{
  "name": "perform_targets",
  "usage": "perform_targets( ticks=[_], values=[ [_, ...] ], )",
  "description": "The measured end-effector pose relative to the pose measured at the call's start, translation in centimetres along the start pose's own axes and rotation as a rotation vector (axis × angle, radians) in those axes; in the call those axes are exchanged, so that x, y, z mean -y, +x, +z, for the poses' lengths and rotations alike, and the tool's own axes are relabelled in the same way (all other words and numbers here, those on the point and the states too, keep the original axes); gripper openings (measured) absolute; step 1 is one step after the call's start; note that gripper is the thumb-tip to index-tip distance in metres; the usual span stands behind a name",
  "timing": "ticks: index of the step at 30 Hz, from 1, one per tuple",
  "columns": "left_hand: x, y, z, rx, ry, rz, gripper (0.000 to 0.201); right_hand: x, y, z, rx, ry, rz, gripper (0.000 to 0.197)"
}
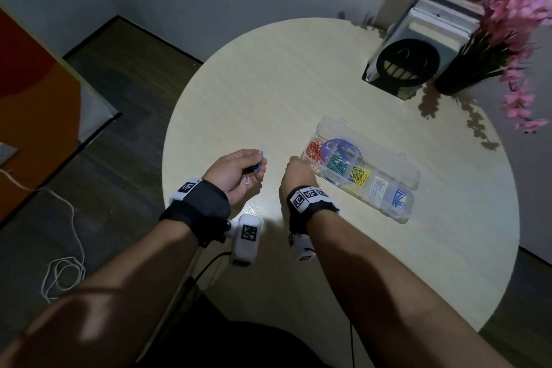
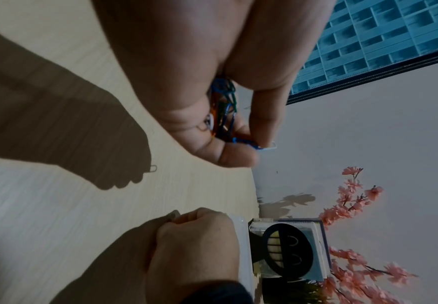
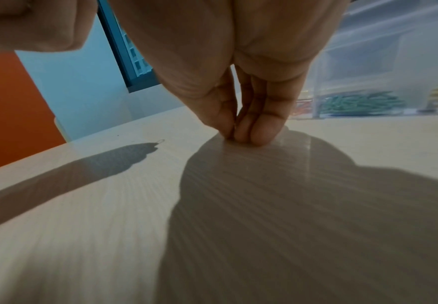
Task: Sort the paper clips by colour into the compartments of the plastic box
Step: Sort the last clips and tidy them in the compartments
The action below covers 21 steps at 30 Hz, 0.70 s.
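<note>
My left hand (image 1: 236,171) cups a mixed bunch of paper clips (image 2: 222,111); my right hand (image 1: 298,177), fingertips pinched on the worktop (image 1: 268,92) beside the box (image 1: 385,155), should lift 1 clip cleanly; whether it holds one I cannot tell.

Clear box (image 1: 409,180) holds red, green, yellow, white and blue clips (image 1: 360,175); tabletop (image 1: 268,83) pale wood-grain; flowers (image 1: 513,9) pink.

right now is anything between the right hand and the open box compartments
Nothing visible blocks it. The right hand is at the near left end of the plastic box, its fingers pinched together down at the table. The lid is open behind the compartments, so they are reachable from above.
</note>
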State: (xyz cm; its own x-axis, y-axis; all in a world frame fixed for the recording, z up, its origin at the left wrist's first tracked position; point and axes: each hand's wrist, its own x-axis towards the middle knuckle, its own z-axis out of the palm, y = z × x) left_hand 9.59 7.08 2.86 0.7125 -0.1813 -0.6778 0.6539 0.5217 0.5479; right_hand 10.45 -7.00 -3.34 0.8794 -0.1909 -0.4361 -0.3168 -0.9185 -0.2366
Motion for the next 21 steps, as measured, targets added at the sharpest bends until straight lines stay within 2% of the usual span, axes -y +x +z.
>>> perform_targets(
  ticks=[11,13,17,19,21],
  values=[
    [-0.5,-0.4,-0.2,-0.015,-0.016,0.01,0.009,0.7,-0.6,-1.0,0.125,-0.009,0.026,0.024],
    [-0.6,-0.3,0.2,-0.009,-0.014,0.009,0.008,0.7,-1.3,-2.2,0.073,0.066,-0.006,0.019],
    [-0.6,-0.2,1.0,0.008,-0.02,-0.006,0.008,-0.8,-1.7,-7.3,-0.156,0.347,0.025,0.008],
    [-0.4,-0.2,1.5,0.021,0.002,-0.007,0.008,-1.8,-1.1,-9.4,-0.201,0.353,0.083,0.01],
    [-0.1,-0.4,2.1,0.038,0.022,-0.007,0.007,-2.5,-0.5,-10.2,-0.181,0.308,0.14,0.011]
  ],
)
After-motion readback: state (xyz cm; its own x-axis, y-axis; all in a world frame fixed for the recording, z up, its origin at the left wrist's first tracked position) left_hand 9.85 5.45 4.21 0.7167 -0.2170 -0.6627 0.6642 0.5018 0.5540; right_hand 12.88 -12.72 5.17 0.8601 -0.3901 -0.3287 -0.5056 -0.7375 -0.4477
